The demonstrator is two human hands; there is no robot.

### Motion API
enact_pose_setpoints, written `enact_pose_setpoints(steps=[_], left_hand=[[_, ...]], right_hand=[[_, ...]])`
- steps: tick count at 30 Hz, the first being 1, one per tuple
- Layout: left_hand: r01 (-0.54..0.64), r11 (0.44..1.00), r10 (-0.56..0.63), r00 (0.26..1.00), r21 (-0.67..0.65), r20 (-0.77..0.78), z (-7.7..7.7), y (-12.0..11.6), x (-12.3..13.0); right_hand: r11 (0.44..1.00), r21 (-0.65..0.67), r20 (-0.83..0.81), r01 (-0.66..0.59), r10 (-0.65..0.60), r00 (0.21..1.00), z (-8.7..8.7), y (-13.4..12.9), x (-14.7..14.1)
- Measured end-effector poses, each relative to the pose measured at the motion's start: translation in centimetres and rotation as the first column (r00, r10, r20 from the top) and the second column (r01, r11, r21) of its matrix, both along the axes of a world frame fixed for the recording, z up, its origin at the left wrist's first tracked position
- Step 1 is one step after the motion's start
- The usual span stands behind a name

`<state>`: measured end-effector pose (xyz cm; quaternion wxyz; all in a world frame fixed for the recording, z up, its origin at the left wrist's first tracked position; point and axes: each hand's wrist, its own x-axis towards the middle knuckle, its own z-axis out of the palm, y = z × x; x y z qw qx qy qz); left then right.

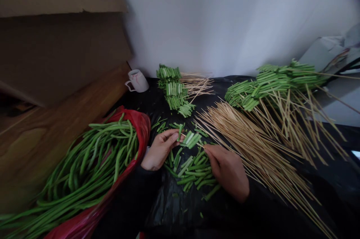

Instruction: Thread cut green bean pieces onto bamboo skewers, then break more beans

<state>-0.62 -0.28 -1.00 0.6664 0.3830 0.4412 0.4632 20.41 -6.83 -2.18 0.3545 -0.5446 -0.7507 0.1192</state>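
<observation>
Between the fingers of my left hand (162, 148) is a short cut piece of green bean (180, 132), at the tip of a thin wooden skewer. My right hand (228, 171) pinches that skewer (200, 145) farther along its length. Several bean pieces (192, 139) sit side by side on the skewer between my two hands. Below them lies a loose pile of cut green bean pieces (198, 173) on the black plastic sheet (165, 209).
Whole long beans (98, 156) fill a red plastic bag (144, 122) at left. Bare skewers (253, 137) lie at right. Threaded skewers are stacked at the back (176, 89) and the right (275, 81). A white mug (138, 81) stands near the wall (210, 25); cardboard boxes (64, 47) rise at left.
</observation>
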Motion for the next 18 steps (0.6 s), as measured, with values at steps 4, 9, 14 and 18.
enact_pose_setpoints(steps=[4,9,14,18], left_hand=[[-0.004,1.0,0.004,1.0,-0.006,0.009,0.22,-0.1,0.09],[-0.009,1.0,0.009,1.0,-0.007,0.002,0.3,-0.16,0.06],[-0.006,1.0,0.006,1.0,-0.009,-0.009,0.31,-0.18,0.1],[-0.018,1.0,0.018,1.0,-0.012,-0.001,0.38,-0.18,0.11]], right_hand=[[1.0,-0.008,-0.003,-0.007,0.007,1.0,0.01,0.02,0.09],[1.0,-0.018,-0.01,-0.013,0.013,1.0,-0.01,0.03,0.14],[0.999,-0.035,0.006,-0.01,0.011,1.0,-0.09,0.01,0.12],[0.999,-0.037,0.002,-0.004,0.004,1.0,-0.09,-0.02,0.06]])
